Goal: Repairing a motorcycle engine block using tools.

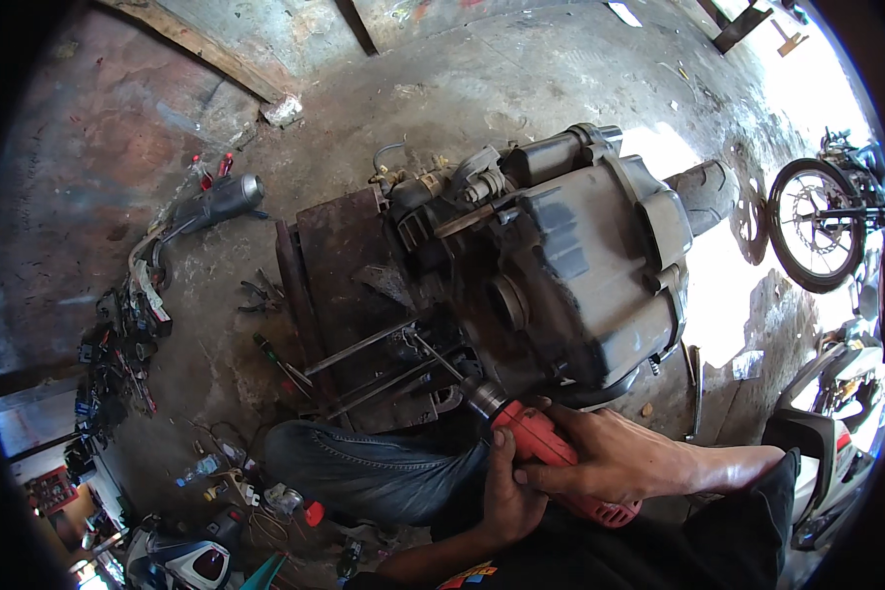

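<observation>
A red power drill [532, 434] lies in both my hands, pointing up and to the left. My right hand [624, 454] is wrapped over its body from the right. Under it, my left hand [514, 495] is closed against the drill's near side, thumb up along the housing. From the dark chuck [486, 398] a long thin bit [439, 357] reaches to a small metal part [403, 341] at the engine's near left. Whether the tip touches or enters that part I cannot tell. The large grey-black engine assembly [585, 261] fills the middle.
Long metal rods [362, 346] lie by a rusty metal stand [336, 246]. Pliers [258, 294] and a green-handled screwdriver [265, 346] rest on the floor at left, near an exhaust muffler [221, 202] and piled wiring [118, 339]. My jeans-clad leg [364, 470] is close below. A motorcycle wheel [817, 226] stands at right.
</observation>
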{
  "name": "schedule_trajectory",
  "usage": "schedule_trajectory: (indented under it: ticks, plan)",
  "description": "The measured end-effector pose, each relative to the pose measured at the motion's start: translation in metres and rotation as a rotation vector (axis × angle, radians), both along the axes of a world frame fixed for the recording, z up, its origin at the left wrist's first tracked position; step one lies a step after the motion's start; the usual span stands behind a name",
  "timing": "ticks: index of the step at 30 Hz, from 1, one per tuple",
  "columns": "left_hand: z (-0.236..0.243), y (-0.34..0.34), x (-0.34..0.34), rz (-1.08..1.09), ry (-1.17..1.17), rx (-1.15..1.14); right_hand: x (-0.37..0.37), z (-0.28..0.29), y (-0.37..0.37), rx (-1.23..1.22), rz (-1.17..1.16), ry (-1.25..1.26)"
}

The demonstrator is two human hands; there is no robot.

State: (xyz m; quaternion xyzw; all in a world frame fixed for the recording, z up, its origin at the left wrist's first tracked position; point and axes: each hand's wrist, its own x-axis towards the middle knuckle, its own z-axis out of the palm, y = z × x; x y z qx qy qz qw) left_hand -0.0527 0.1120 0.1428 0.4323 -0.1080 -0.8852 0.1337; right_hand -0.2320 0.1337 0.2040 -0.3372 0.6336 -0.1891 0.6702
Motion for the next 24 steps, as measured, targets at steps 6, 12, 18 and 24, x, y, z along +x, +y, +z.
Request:
schedule_trajectory:
  ticks: [6, 12, 18, 24]
  plan:
    - [0.0001, -0.0006, -0.0016, -0.008, 0.026, -0.038, 0.0005, -0.0035, 0.0020, -0.022, 0.010, -0.006]
    - [0.0002, 0.0009, -0.0033, 0.047, 0.044, -0.015, 0.0018, -0.0053, 0.0041, -0.057, 0.001, 0.017]
    - [-0.0016, 0.0011, -0.0001, 0.066, 0.058, -0.021, 0.0006, 0.0001, -0.0004, -0.002, 0.014, 0.004]
    - [-0.0080, 0.0036, 0.0011, 0.091, 0.102, 0.018, -0.0002, 0.0014, -0.0015, -0.009, 0.003, -0.009]
